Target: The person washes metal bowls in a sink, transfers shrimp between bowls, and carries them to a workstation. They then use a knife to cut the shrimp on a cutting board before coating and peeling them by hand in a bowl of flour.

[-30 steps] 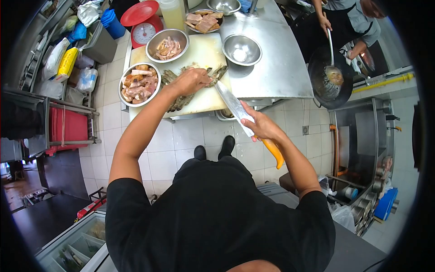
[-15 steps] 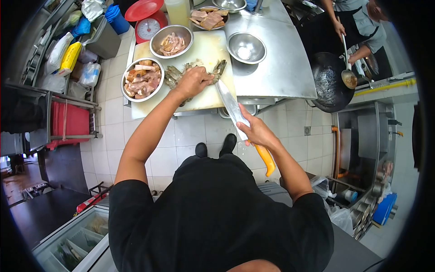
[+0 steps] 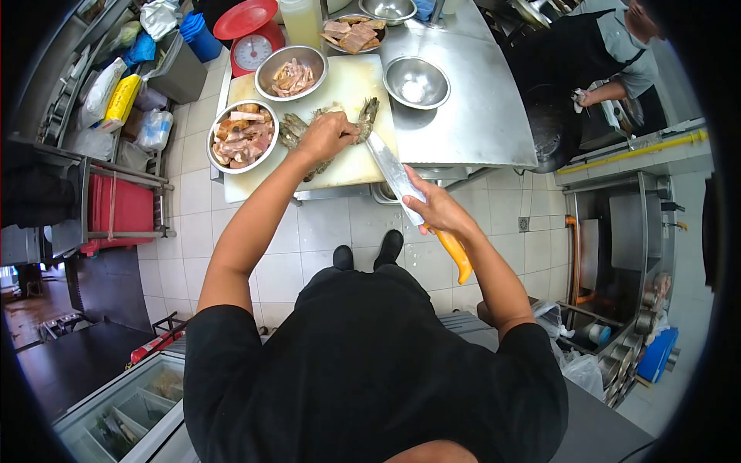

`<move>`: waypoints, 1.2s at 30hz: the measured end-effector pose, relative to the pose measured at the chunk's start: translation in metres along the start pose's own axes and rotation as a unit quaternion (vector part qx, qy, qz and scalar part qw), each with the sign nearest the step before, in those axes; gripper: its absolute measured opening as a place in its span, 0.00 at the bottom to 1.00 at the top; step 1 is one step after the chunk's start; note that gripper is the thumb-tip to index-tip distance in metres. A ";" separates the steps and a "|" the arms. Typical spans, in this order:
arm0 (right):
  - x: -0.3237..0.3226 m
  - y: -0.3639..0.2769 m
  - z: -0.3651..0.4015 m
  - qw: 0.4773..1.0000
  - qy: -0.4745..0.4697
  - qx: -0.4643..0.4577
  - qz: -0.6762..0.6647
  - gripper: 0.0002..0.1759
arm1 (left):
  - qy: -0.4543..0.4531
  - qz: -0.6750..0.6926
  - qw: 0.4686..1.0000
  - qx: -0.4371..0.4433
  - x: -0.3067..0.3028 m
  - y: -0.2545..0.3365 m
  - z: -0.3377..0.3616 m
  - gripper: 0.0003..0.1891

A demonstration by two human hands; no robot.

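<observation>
My left hand (image 3: 326,137) is closed, fingertips pinching a grey-green raw shrimp (image 3: 367,117) on the white cutting board (image 3: 255,181). My right hand (image 3: 440,208) grips a large knife (image 3: 395,174) with a yellow handle, the fingers lying around the heel of the blade. The blade's tip meets the board beside the pinched shrimp. More shrimp (image 3: 292,130) lie under and left of my left hand, partly covered by it. Close by on the board's left side stands a steel bowl (image 3: 210,147) with raw meat pieces.
Another bowl of meat strips (image 3: 293,76) sits at the board's back, near a red scale (image 3: 252,50). To the right is a steel bowl (image 3: 417,82) on the metal counter (image 3: 486,116). A co-worker's hand (image 3: 598,96) holds a whitish cloth near a dark wok (image 3: 557,131).
My hands and the knife have hardly moved; the pinched shrimp stands slightly more upright. The co-worker's ladle is out of sight and a whitish cloth is now in that person's hand.
</observation>
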State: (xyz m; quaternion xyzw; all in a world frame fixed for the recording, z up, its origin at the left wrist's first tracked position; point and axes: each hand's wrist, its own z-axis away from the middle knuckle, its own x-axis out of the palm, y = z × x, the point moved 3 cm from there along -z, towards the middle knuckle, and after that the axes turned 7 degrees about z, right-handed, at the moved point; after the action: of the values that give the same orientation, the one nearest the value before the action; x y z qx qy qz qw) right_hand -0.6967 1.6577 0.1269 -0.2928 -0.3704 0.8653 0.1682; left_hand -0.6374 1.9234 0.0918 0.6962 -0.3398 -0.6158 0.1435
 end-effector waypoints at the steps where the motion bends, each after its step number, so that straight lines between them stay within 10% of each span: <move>1: 0.003 0.002 0.002 1.000 0.007 -0.017 -0.008 0.36 | 0.000 0.000 1.000 -0.001 0.000 0.002 0.002 0.08; 36: 0.028 -0.008 -0.007 0.998 0.034 -0.030 -0.034 0.36 | 0.079 0.019 0.993 -0.083 0.005 0.011 0.010 0.05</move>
State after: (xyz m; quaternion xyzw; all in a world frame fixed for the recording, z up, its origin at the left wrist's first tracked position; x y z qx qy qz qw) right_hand -0.7130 1.6808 0.1185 -0.3144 -0.4003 0.8368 0.2016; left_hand -0.6500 1.9144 0.0931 0.7218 -0.2881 -0.5822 0.2389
